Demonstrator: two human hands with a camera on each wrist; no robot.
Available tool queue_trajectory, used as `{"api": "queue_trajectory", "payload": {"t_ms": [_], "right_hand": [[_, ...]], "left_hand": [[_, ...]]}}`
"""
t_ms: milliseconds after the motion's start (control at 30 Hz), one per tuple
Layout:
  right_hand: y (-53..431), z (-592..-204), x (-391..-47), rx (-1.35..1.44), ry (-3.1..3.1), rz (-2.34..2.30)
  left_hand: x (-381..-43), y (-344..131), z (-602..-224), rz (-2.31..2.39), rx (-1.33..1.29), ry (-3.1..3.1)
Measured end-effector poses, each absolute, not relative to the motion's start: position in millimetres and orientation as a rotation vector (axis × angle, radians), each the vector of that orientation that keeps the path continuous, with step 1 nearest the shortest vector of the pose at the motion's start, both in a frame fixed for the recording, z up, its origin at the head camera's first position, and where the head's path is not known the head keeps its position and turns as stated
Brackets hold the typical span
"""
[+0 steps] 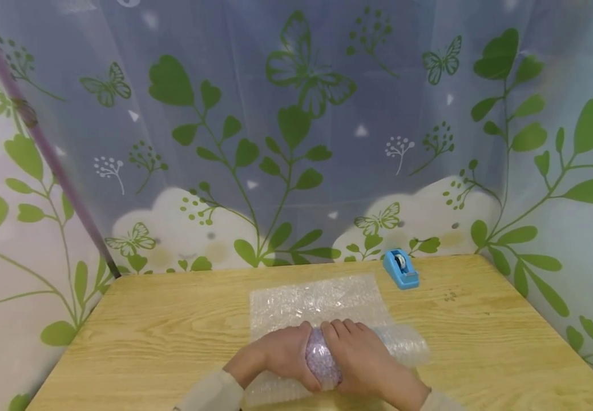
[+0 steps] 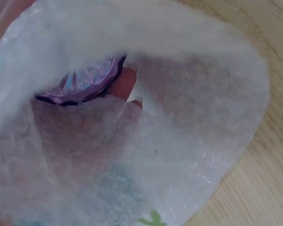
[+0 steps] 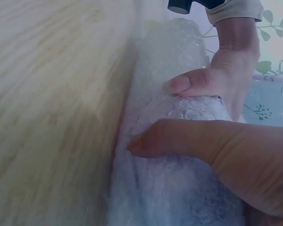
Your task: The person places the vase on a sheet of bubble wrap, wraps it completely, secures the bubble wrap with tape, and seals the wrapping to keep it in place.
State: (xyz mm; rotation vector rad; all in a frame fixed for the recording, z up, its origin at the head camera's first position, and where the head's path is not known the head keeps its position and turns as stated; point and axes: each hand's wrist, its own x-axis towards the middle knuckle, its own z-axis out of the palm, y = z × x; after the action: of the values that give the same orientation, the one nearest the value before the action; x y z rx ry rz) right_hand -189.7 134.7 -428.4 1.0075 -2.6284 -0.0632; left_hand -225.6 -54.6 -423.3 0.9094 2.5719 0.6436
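A purple, shiny object [image 1: 323,361] lies wrapped in bubble wrap [image 1: 317,299] on the table; its kind is hidden by the wrap. My left hand [image 1: 287,351] grips the roll from the left, while my right hand [image 1: 356,355] holds it close by on the right. The right wrist view shows both thumbs pressing on the bubble wrap [image 3: 179,183]. Looking into the roll's open end, the left wrist view shows the purple object [image 2: 85,82] with a dark rim, and fingertips [image 2: 122,84] beside it. A flat part of the sheet spreads behind the hands.
A blue tape dispenser [image 1: 401,269] stands at the back right of the wooden table [image 1: 173,319]. Behind the table hangs a curtain [image 1: 255,142] with leaves and butterflies, and a slanted pole [image 1: 60,154] runs along the left.
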Motion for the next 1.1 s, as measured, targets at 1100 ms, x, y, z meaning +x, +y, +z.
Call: {"api": "queue_trajectory", "payload": {"t_ms": [1100], "right_hand": [[123, -411, -200, 1.016, -2.912, -0.118]], "left_hand": [[-189, -43, -418, -0.093, 0.984, 3.183]]}}
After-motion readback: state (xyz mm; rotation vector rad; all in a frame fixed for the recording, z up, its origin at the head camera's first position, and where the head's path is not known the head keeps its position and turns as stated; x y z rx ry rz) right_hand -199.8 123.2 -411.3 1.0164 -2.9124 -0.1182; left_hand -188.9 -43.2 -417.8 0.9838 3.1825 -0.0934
